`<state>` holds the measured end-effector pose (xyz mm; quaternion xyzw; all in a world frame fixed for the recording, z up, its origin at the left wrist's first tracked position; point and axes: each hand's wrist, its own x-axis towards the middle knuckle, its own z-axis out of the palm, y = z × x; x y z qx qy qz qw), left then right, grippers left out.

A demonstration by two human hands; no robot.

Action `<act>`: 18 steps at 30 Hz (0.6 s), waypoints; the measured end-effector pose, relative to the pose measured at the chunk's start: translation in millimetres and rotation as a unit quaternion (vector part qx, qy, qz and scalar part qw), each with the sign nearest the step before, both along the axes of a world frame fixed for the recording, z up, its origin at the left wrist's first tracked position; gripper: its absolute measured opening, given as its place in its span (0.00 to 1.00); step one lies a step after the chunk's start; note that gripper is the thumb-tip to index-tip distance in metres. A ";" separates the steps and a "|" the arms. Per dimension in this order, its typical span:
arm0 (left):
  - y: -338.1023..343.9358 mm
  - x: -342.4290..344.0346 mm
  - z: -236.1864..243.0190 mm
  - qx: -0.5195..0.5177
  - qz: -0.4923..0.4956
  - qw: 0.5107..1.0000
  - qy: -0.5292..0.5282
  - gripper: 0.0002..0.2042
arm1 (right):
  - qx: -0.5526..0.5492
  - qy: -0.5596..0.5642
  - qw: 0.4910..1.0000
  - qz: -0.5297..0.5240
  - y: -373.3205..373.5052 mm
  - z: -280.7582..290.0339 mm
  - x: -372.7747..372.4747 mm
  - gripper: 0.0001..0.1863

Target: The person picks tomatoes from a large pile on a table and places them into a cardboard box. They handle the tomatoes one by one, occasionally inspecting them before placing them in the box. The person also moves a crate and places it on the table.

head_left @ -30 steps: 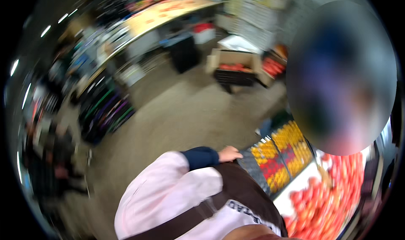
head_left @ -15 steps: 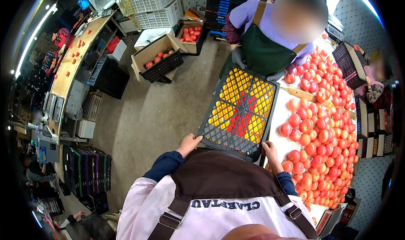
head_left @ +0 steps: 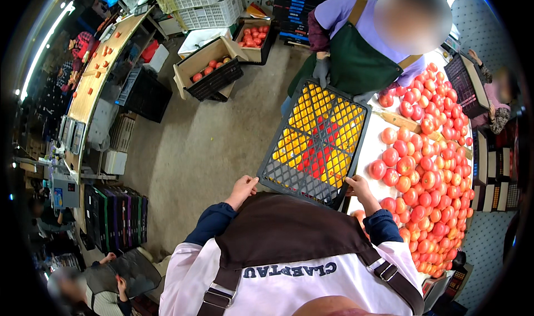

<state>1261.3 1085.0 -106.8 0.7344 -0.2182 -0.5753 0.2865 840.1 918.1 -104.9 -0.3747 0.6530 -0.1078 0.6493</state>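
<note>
A black plastic mesh crate [head_left: 289, 174] is held up level in front of me, with yellow and red showing through its lattice. Its near left corner is pinched in the closed fingers of my left hand [head_left: 242, 191]. My right hand [head_left: 361, 192] grips the near right corner, beside the tomato table. At the far side a co-worker in a green apron [head_left: 356, 57] has a grey-gloved hand [head_left: 321, 70] on the crate's rim; the other glove [head_left: 364, 97] is near the far right corner. Whatever lies under the lattice cannot be made out.
Many tomatoes [head_left: 428, 177] cover the white table on my right, divided by a wooden strip [head_left: 397, 120]. Tomato boxes [head_left: 208, 85] stand on the floor ahead, near stacked white crates [head_left: 208, 10]. To the left are a long wooden table [head_left: 92, 88] and stacked black crates [head_left: 117, 216].
The crate has shifted slightly right and its far end has swung right. My left hand has moved a little left. The co-worker has leaned right, with the gloved hand now higher on the rim.
</note>
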 end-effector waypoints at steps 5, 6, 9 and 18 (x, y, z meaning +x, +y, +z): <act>-5.8 -1.9 -16.2 -0.054 0.005 0.997 -0.061 0.17 | 0.012 0.038 0.999 0.026 -2.7 2.4 3.0 0.17; -8.8 -1.1 -20.6 -0.071 -0.009 0.992 -0.101 0.16 | 0.011 0.035 0.999 0.019 -2.3 2.3 4.5 0.18; -26.6 -3.2 -23.5 -0.116 -0.044 0.976 -0.177 0.16 | 0.000 0.047 0.999 0.022 -2.4 -7.4 -0.4 0.18; -40.0 -5.5 -26.2 -0.110 -0.091 0.961 -0.236 0.16 | 0.000 0.075 0.996 0.044 -7.2 -1.9 1.7 0.18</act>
